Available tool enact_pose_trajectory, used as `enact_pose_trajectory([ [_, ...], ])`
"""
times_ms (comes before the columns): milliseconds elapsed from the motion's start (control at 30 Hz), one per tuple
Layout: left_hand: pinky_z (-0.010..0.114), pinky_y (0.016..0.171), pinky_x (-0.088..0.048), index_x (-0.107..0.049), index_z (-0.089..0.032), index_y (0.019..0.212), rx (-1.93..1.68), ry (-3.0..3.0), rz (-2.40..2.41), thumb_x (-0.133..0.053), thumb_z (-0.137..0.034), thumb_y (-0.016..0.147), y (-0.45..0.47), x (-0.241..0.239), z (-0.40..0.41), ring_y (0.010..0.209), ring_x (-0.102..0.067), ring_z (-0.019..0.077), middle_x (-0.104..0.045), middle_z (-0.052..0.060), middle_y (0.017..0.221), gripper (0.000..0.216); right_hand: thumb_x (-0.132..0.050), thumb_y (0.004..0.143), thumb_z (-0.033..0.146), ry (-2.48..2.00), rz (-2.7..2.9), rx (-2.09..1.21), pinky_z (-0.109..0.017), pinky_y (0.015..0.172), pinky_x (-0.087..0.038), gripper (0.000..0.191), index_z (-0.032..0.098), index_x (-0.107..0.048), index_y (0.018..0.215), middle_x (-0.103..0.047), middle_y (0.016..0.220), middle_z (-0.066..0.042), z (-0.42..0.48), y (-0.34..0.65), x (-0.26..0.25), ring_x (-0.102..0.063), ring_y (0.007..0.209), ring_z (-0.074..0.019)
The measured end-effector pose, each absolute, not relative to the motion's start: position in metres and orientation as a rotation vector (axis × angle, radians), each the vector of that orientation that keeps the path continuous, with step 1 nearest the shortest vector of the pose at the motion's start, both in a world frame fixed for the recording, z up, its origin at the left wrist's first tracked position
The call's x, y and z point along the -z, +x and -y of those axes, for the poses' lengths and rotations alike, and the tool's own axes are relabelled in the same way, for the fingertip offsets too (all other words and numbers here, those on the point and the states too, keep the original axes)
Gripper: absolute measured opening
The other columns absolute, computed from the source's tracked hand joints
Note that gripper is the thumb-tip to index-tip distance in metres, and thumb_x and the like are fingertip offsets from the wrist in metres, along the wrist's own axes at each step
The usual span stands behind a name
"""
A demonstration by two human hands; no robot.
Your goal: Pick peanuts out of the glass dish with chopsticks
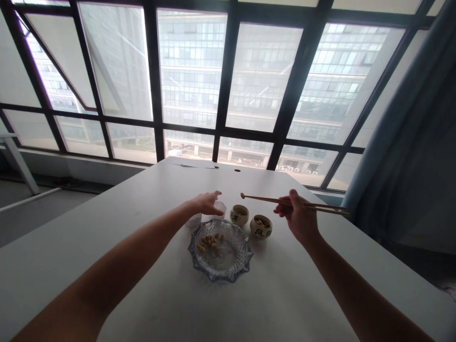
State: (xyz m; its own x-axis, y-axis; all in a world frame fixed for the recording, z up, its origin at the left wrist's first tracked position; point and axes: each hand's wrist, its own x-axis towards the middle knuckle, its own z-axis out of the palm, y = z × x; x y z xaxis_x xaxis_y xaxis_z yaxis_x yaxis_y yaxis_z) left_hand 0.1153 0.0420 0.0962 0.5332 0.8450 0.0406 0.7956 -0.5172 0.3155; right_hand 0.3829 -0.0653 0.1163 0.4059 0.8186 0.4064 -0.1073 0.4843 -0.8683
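My right hand (298,216) grips a pair of wooden chopsticks (324,207). A small tan piece, which looks like a nut (242,195), is at their far tip, above the table. My left hand (205,203) has its thumb and fingers apart at a clear plastic cup (220,209); whether it touches the cup I cannot tell. Nearer to me, a scalloped glass bowl (245,256) holds several brown nuts (213,241) on its left side. To its right stand two small cream cups with dark characters, a farther cup (238,216) and a nearer cup (261,227) with pieces inside.
Another clear plastic cup (194,221) stands partly behind my left forearm. The white table (142,285) reaches toward large windows (192,66). Papers (188,162) lie at its far edge. A blue-grey curtain (402,118) hangs at the right.
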Motion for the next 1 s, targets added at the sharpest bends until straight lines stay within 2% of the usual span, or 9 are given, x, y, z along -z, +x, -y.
enact_pose_trajectory([
  [133,0.051,0.115,-0.026,-0.037,-0.021,0.146,-0.234,2.647,-1.282,-0.067,-0.066,0.073,0.145,-0.099,-0.042,0.141,-0.038,0.0363,-0.046,0.015,0.151,0.091,-0.075,0.071,0.063,-0.927,1.002,-0.602,-0.021,0.036,-0.045,0.050,0.014,-0.068,0.063,-0.063,0.043,-0.005,0.060,0.394,-0.112,-0.061,0.037,-0.0143],
  [267,0.054,0.117,-0.017,-0.036,-0.023,0.145,-0.160,2.709,-1.111,-0.072,-0.060,0.070,0.173,-0.089,-0.046,0.136,-0.044,0.0346,-0.055,0.014,0.143,0.091,-0.072,0.073,0.065,-0.975,1.056,-0.521,-0.023,0.036,-0.046,0.052,0.014,-0.068,0.064,-0.063,0.044,-0.005,0.057,0.403,-0.108,-0.059,0.036,-0.0141],
  [367,0.055,0.115,-0.019,-0.037,-0.025,0.143,-0.182,2.726,-1.064,-0.076,-0.050,0.067,0.181,-0.080,-0.052,0.128,-0.052,0.0331,-0.062,0.011,0.134,0.089,-0.071,0.074,0.065,-0.996,1.102,-0.490,-0.023,0.036,-0.046,0.052,0.014,-0.068,0.064,-0.063,0.043,-0.004,0.057,0.407,-0.106,-0.057,0.036,-0.0137],
  [500,0.054,0.114,-0.019,-0.036,-0.028,0.142,-0.321,2.802,-0.969,-0.079,-0.044,0.063,0.180,-0.072,-0.056,0.127,-0.051,0.0331,-0.061,0.009,0.134,0.091,-0.068,0.075,0.068,-1.036,1.198,-0.504,-0.024,0.035,-0.045,0.055,0.015,-0.068,0.064,-0.063,0.044,-0.004,0.057,0.406,-0.104,-0.056,0.035,-0.0136],
  [833,0.057,0.115,-0.016,-0.033,-0.026,0.144,-0.354,2.802,-0.973,-0.079,-0.043,0.061,0.180,-0.074,-0.050,0.128,-0.051,0.0340,-0.061,0.011,0.133,0.096,-0.067,0.077,0.068,-1.078,1.402,-0.483,-0.024,0.046,-0.049,0.055,0.014,-0.070,0.068,-0.067,0.052,-0.004,0.058,0.397,-0.095,-0.060,0.044,-0.0135],
  [1000,0.056,0.116,-0.017,-0.036,-0.023,0.142,-0.322,2.762,-1.032,-0.078,-0.043,0.065,0.178,-0.076,-0.049,0.128,-0.051,0.0329,-0.063,0.012,0.133,0.090,-0.066,0.078,0.069,-1.036,1.373,-0.492,-0.024,0.044,-0.048,0.055,0.015,-0.069,0.065,-0.066,0.049,-0.004,0.065,0.388,-0.104,-0.058,0.040,-0.0129],
])
